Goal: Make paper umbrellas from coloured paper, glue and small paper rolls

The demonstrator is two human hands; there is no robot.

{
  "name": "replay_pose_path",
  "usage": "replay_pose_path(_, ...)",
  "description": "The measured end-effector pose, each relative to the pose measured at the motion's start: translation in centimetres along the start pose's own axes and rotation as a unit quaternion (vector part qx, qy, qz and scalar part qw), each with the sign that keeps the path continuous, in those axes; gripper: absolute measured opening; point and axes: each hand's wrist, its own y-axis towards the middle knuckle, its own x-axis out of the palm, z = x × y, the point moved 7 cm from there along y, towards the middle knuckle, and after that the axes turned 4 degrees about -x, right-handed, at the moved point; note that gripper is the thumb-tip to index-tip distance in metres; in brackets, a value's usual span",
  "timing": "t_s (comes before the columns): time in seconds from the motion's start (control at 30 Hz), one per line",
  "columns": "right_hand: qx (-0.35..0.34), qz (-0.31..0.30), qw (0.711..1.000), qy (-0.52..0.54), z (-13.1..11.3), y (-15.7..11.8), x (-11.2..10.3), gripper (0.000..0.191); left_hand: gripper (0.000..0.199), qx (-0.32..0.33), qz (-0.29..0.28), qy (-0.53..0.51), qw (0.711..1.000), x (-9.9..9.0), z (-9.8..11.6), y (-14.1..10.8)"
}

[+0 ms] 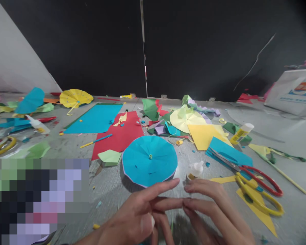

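Note:
My left hand point(149, 212) is low in the middle, its index finger stretched out and its other fingers apart, with nothing seen in it. My right hand point(214, 207) is beside it on the right, fingers bent; its fingertips meet a left fingertip. Whether anything small lies between those tips cannot be made out. Just beyond the hands lies a round pleated blue paper disc point(150, 160) with a small rolled green piece at its centre. A small white glue bottle point(195, 169) is just past my right fingertips.
Scissors point(261, 178) with red and yellow handles lie at right, near a glue stick point(242, 133). Red paper point(129, 131), blue paper point(94, 117), a yellow paper fan point(76, 98) and scraps lie further back. A white box point(293, 92) stands far right.

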Motion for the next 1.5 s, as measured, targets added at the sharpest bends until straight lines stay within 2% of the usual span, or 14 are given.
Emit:
replay_pose_path(0.07,0.003,0.012,1.000,0.016,0.0,0.1,0.0,0.020,0.058,-0.004,0.004,0.009,1.000,0.2,0.1,-0.2)
replay_pose_path(0.2,0.024,0.033,0.998,0.042,0.3,0.3,-0.1,0.018,0.061,0.018,-0.030,-0.007,0.999,0.5,0.0,0.4)
replay_pose_path(0.37,0.008,0.010,0.998,0.056,0.3,0.2,-0.1,0.017,0.059,0.047,-0.052,-0.098,0.993,-0.4,0.0,1.6)
replay_pose_path(0.53,0.006,0.037,0.998,0.059,0.6,0.2,-0.1,0.020,0.058,0.050,-0.038,-0.150,0.987,-1.3,0.1,1.8)
replay_pose_path(0.77,0.015,0.056,0.996,0.066,1.0,-0.3,0.2,0.026,0.057,0.044,-0.057,-0.119,0.990,-0.2,0.3,1.4)
replay_pose_path(0.97,-0.016,0.076,0.995,0.063,0.6,0.0,-0.3,0.025,0.056,0.050,-0.052,-0.110,0.991,-0.2,0.2,1.4)
replay_pose_path(1.13,0.027,0.097,0.994,0.047,1.4,0.6,-1.0,0.023,0.048,0.057,-0.013,-0.080,0.995,-0.8,0.5,1.5)
replay_pose_path(1.2,0.018,0.093,0.995,0.037,1.4,0.7,-1.3,0.021,0.048,0.061,-0.004,-0.079,0.995,-0.8,0.6,1.5)
replay_pose_path(1.3,-0.020,0.071,0.997,0.023,0.7,0.7,-1.2,0.013,0.052,0.049,-0.021,-0.086,0.995,-0.4,0.7,1.3)
replay_pose_path(1.43,-0.031,0.071,0.996,0.036,0.3,0.2,-1.0,0.023,0.070,-0.006,-0.060,-0.105,0.993,0.8,0.5,1.0)
replay_pose_path(1.5,-0.041,0.081,0.995,0.044,0.2,0.1,-1.3,0.025,0.075,-0.034,-0.057,-0.107,0.992,1.0,0.4,0.8)
